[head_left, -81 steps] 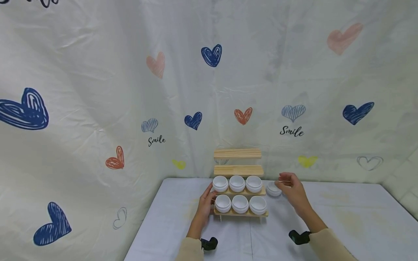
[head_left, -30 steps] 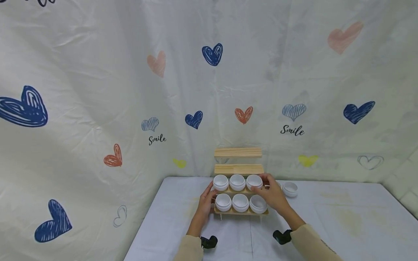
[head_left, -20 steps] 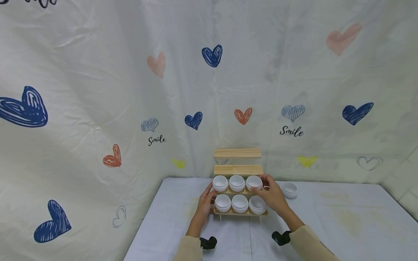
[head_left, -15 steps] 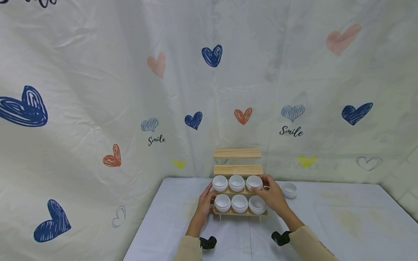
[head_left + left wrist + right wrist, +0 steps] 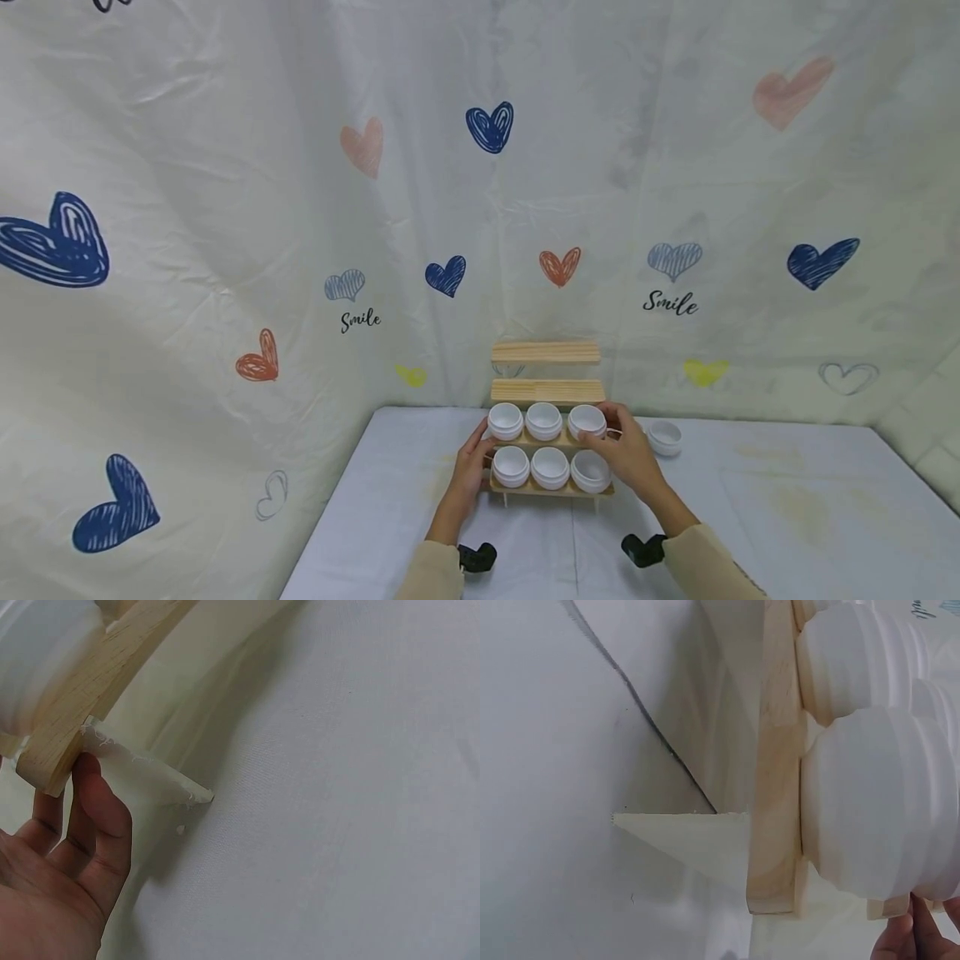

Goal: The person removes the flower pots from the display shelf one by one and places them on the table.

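Note:
A tiered wooden display rack point(image 5: 547, 391) stands on the table with small white bowls, three on each of its two lower shelves. My left hand point(image 5: 467, 471) grips the rack's left side; in the left wrist view its fingers point(image 5: 101, 802) are bent against the end of a wooden board beside a pale leg. With thumb and fingers, my right hand point(image 5: 628, 454) pinches the right-hand bowl point(image 5: 586, 417) of the upper filled row. In the right wrist view, the lower row's nearest bowl point(image 5: 870, 802) hides most of that grasp, and only fingertips point(image 5: 896, 937) show.
Another white bowl point(image 5: 664, 437) sits on the table right of the rack, just beyond my right hand. The rack's top two boards hold nothing. A white cloth covers the table point(image 5: 810, 517), and a curtain point(image 5: 600, 183) printed with hearts hangs behind it.
My right hand has come left from the bowl on the table, which stands farther right, to the rack's upper right bowl. That bowl has just shifted slightly right. My left hand stays put.

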`<state>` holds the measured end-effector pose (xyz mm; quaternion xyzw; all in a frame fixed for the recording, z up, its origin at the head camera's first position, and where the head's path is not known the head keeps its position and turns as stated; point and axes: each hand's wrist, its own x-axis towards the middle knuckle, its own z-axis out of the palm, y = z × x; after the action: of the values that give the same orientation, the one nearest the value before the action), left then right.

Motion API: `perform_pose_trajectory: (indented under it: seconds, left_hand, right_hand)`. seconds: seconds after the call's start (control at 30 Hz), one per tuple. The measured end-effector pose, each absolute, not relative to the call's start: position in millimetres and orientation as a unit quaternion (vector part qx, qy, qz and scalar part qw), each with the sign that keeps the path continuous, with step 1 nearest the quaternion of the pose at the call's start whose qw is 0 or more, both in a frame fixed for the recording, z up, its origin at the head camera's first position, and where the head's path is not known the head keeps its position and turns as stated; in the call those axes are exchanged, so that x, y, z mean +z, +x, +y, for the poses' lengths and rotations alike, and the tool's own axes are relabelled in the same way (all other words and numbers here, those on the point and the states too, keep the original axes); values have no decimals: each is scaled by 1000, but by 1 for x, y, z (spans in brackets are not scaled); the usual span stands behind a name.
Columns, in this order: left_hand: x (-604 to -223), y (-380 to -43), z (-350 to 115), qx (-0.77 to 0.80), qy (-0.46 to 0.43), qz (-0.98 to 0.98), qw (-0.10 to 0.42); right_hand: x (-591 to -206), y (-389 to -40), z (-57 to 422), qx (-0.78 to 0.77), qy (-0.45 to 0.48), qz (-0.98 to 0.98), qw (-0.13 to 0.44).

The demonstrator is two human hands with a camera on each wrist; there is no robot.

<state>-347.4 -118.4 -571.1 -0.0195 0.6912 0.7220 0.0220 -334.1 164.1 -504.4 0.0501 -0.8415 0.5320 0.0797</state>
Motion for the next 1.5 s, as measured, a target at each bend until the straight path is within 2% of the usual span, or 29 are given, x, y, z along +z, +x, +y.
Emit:
perform_pose_trajectory:
  seconds: [0.87, 1.5]
  left_hand:
    - [-569, -346, -116, 721, -13, 692, 17]
    - [-571, -344, -118, 723, -18, 690, 18]
  right_hand:
    - [-504, -324, 172, 588, 39, -806, 52]
    - [-506, -324, 169, 594, 20, -802, 57]
